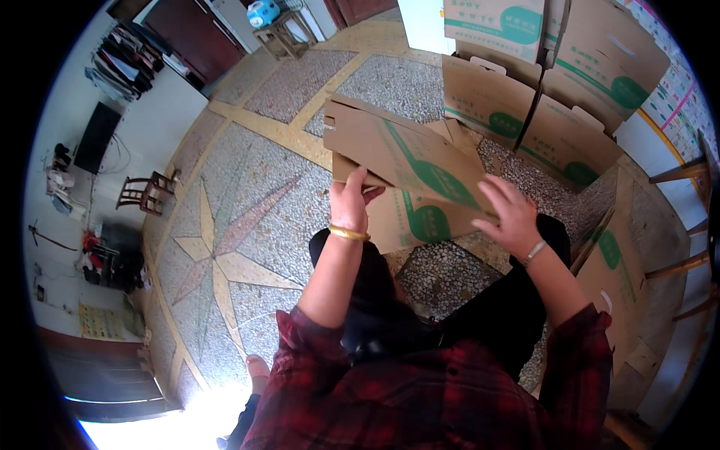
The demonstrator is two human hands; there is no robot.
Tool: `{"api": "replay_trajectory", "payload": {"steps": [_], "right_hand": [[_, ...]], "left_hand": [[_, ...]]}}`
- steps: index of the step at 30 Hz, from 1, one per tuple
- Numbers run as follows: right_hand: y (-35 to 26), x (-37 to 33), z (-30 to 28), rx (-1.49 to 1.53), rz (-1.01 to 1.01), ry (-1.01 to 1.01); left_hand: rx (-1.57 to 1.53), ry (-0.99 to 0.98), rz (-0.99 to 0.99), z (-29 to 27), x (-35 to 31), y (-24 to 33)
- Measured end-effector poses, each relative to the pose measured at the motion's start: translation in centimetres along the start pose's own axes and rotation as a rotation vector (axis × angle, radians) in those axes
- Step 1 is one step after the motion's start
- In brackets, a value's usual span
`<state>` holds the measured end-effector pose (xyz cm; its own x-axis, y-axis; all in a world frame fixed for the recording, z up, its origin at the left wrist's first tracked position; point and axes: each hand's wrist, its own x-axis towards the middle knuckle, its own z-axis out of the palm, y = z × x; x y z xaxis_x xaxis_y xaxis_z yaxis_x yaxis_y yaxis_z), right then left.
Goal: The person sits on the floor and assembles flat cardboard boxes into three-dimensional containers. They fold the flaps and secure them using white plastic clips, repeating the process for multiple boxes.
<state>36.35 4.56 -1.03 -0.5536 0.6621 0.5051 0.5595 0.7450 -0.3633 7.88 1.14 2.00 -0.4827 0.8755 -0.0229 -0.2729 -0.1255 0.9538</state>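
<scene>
A partly folded brown cardboard box (397, 150) with green print lies tilted in front of my knees. Its upper panel slants down to the right, and a lower panel (394, 217) shows beneath it. My left hand (349, 204), with a yellow bangle at the wrist, is closed on the box's left edge by a flap; some of its fingers go out of sight under the cardboard. At the box's right end, my right hand (511, 217) has its fingers spread, with the fingertips close to the panel. Whether they touch it I cannot tell.
Several similar cardboard boxes (487, 97) stand stacked at the far right. More cardboard (611, 277) leans beside my right leg. Wooden legs (679, 266) jut in at the right edge. A small wooden chair (146, 192) stands by the left wall, and a stool (285, 34) at the back.
</scene>
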Motion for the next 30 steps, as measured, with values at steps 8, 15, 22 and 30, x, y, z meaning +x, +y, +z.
{"api": "replay_trajectory", "payload": {"steps": [8,15,22,30], "right_hand": [[-2.8,-1.2,4.6,0.206,-0.049,-0.261],[-4.2,-5.0,5.0,0.221,0.141,-0.220],[-3.8,-4.9,5.9,0.562,0.569,0.253],[2.1,-5.9,-2.8,0.779,0.711,0.731]], "left_hand": [[0.425,-0.220,-0.002,1.0,-4.4,0.7],[0.723,-0.427,0.242,5.4,-6.4,-0.2],[0.557,-0.810,0.269,8.4,-9.6,-3.1],[0.561,-0.728,-0.007,4.0,-5.1,-6.8]]}}
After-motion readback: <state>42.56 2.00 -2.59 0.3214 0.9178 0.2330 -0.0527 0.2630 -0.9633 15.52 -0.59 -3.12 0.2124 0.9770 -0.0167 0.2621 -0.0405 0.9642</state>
